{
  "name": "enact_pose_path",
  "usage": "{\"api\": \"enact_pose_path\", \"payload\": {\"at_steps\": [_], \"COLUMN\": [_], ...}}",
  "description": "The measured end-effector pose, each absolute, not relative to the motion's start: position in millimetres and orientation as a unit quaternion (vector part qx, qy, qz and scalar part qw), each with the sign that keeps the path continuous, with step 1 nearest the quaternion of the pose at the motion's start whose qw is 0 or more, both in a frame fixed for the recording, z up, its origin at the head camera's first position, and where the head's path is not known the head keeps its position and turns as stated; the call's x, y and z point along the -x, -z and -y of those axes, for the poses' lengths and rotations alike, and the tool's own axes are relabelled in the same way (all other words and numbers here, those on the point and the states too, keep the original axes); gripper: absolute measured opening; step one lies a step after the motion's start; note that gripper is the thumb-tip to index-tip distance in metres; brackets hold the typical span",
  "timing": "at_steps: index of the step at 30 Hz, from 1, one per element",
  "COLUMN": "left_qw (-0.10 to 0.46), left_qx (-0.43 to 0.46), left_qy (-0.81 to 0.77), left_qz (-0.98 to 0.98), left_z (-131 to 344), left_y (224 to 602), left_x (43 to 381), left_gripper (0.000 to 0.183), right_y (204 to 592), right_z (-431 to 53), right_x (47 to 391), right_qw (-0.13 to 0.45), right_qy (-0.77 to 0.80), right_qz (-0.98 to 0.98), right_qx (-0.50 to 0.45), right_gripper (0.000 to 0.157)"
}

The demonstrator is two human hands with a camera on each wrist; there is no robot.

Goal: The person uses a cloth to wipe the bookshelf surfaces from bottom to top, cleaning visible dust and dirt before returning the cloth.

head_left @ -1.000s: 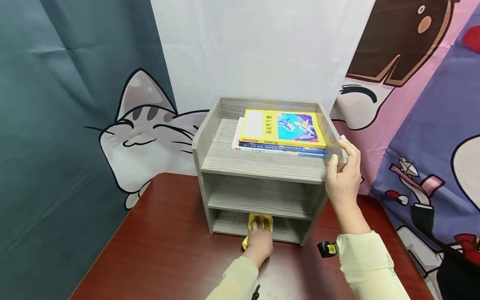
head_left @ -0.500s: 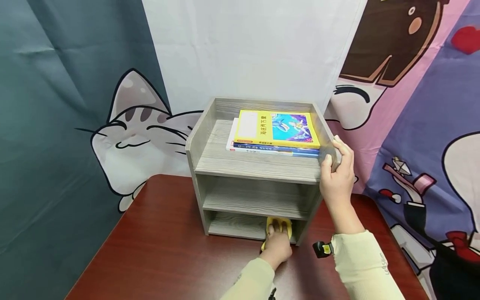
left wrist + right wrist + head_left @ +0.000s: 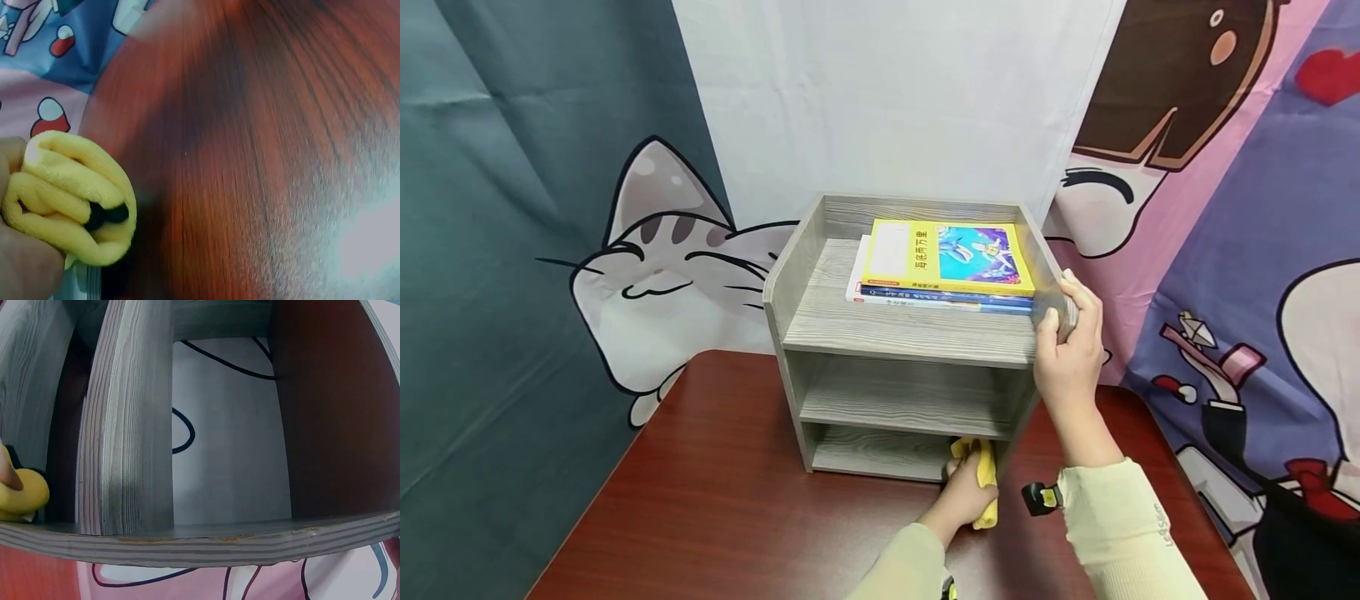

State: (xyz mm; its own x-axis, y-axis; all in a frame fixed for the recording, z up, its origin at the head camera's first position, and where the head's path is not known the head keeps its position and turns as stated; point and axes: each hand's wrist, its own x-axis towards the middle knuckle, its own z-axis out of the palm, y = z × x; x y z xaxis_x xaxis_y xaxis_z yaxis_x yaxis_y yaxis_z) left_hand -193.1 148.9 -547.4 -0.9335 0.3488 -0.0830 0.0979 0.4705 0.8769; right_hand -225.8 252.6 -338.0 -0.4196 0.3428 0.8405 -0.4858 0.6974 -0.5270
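A grey wood-grain shelf unit [image 3: 904, 337] stands on the reddish-brown table [image 3: 700, 500]. My left hand [image 3: 966, 493] grips a folded yellow cloth [image 3: 987, 475] at the right end of its lowest compartment, and part of the cloth hangs out in front. Close up in the left wrist view, the cloth [image 3: 106, 169] appears as thick folded layers with a dark patch inside. With fingers over the outer side and thumb on the inner, my right hand [image 3: 1070, 358] holds the front edge of the right side panel. The right wrist view shows the unit's boards [image 3: 140, 425] and the cloth [image 3: 28, 492] at left.
Several books lie stacked on the top shelf, a yellow one [image 3: 902, 254] uppermost, against the right panel. Printed cartoon curtains [image 3: 880, 100] hang right behind the unit and the table's back edge. The middle compartment [image 3: 910, 387] lies above the left hand.
My left hand has slid right along the lowest shelf with the cloth and turned, bringing the cloth to the right end. My right hand keeps its grip on the panel; the view shifts slightly.
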Motion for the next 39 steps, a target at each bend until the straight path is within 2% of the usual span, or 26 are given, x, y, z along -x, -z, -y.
{"api": "enact_pose_path", "payload": {"at_steps": [11,16,27,33,39], "left_qw": [0.138,0.125,0.096,0.12,0.132], "left_qx": [-0.118,-0.132,-0.169,-0.173,-0.148], "left_qy": [-0.619,-0.666,-0.546,-0.467,-0.513], "left_qz": [-0.765,-0.724,-0.815,-0.859,-0.835], "left_z": [-148,-147,-148,-146,-147], "left_y": [524,511,517,525,512], "left_x": [181,178,180,179,173], "left_gripper": [0.068,0.065,0.068,0.074,0.075], "right_y": [335,334,334,336,336], "right_z": [-255,-256,-253,-252,-251], "right_x": [226,226,226,226,225], "right_qw": [0.543,0.542,0.541,0.533,0.531], "right_qy": [-0.385,-0.386,-0.389,-0.393,-0.397], "right_qz": [0.745,0.745,0.744,0.748,0.747], "right_qx": [-0.051,-0.05,-0.051,-0.045,-0.047], "right_gripper": [0.036,0.036,0.035,0.037,0.036]}}
